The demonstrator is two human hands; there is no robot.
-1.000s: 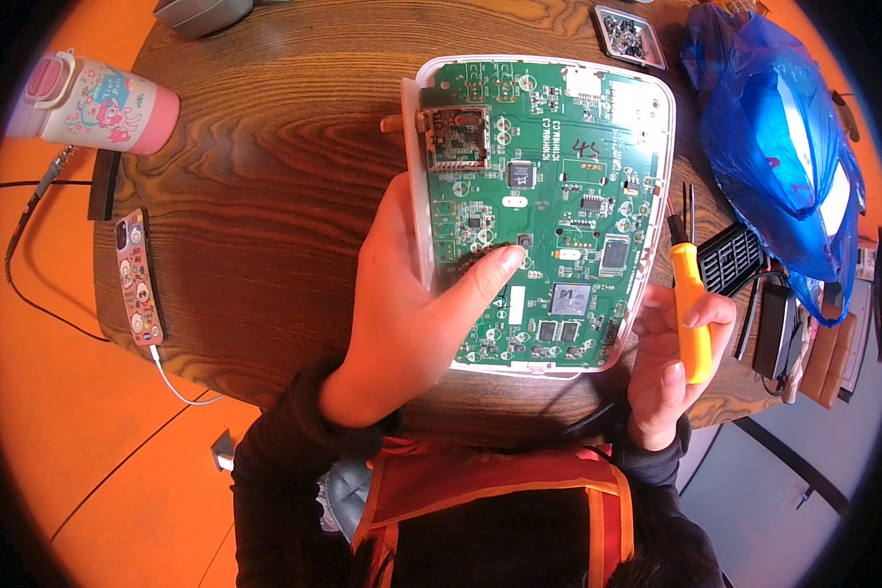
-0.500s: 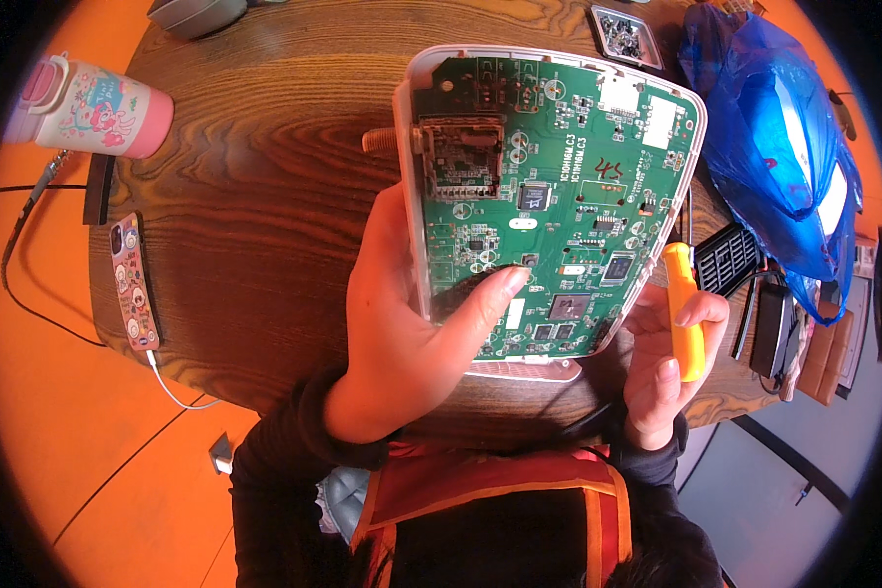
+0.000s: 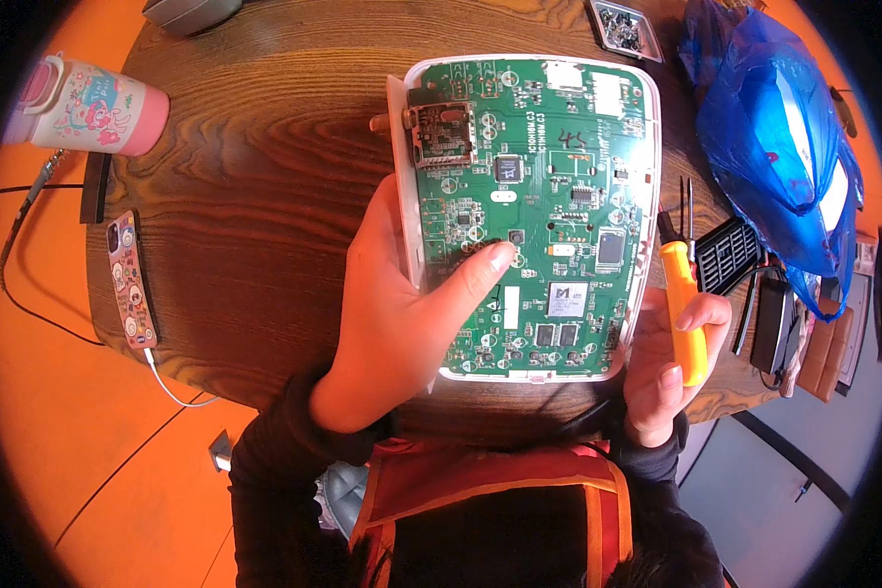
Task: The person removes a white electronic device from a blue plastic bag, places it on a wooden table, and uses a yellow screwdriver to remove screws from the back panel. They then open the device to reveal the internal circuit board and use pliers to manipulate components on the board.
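A green circuit board [image 3: 534,284] sits in a white plastic casing [image 3: 656,147], tilted up above the table. My left hand [image 3: 402,304] grips the casing by its left side, the thumb lying on the board and the other fingers hidden behind. A threaded brass connector [image 3: 378,123] sticks out at the upper left. By the lower right edge, my right hand [image 3: 657,377] is closed round a yellow-handled screwdriver [image 3: 684,314]. Its dark end points up and away from me; some of that hand's fingers are hidden behind the casing.
The wooden table [image 3: 265,196] carries a phone [image 3: 130,279] on a white cable and a pink-and-white cup [image 3: 103,110] at left. At right lie a blue plastic bag [image 3: 769,147], a black slotted part [image 3: 727,257] and a black adapter [image 3: 774,323]. A tray of screws [image 3: 625,31] stands at the back.
The casing with the board has turned to face me more squarely and shifted slightly left. My left hand moved with it. My right hand and the screwdriver stay nearly in place.
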